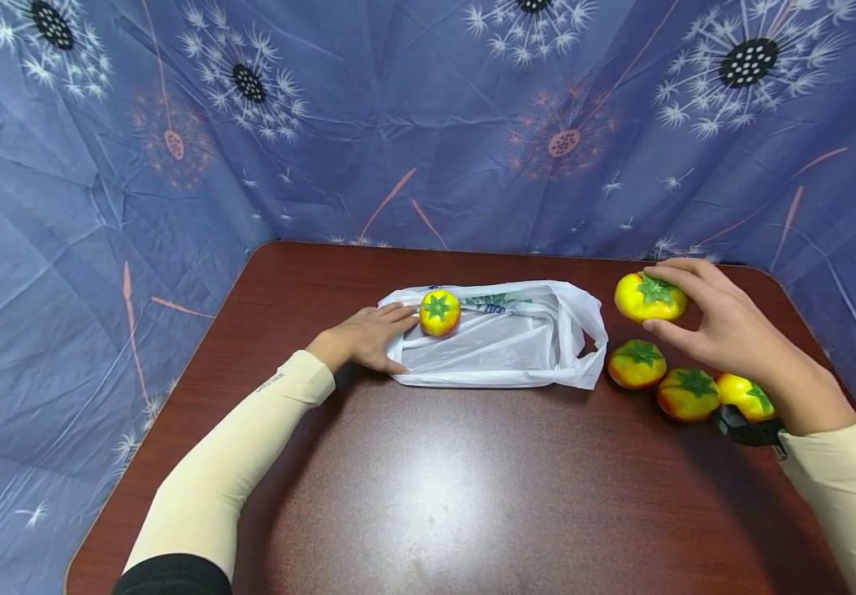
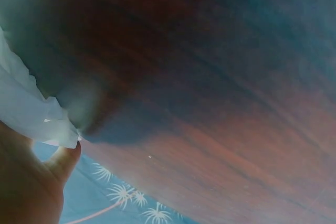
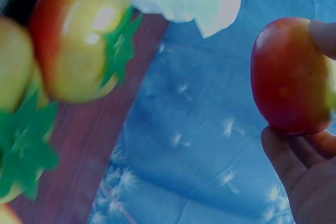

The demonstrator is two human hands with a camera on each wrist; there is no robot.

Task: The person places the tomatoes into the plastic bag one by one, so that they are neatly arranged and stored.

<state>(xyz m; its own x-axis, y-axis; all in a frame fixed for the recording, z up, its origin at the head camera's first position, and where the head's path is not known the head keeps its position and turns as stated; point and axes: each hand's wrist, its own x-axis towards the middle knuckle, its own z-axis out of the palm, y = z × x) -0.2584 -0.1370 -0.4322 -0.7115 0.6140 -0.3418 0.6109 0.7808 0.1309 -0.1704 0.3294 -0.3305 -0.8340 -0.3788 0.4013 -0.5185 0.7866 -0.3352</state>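
My right hand (image 1: 721, 318) holds a yellow and red tomato (image 1: 649, 297) with a green star-shaped top, raised at the right side of the table. In the right wrist view, thumb and fingers grip this tomato (image 3: 291, 76) from opposite sides. A white plastic bag (image 1: 487, 351) lies flat in the middle. My left hand (image 1: 374, 337) rests on the bag's left end, fingers spread, with the thumb at its lower corner. Another tomato (image 1: 439, 313) sits on the bag beside the left fingertips. In the left wrist view, the thumb touches the edge of the bag (image 2: 31, 103).
Three more tomatoes stand on the table below my right hand: one near the bag's handles (image 1: 636, 364), one in the middle (image 1: 688, 395), one partly behind the wrist (image 1: 744, 397). A blue patterned cloth (image 1: 428, 124) hangs behind the brown table (image 1: 428, 479).
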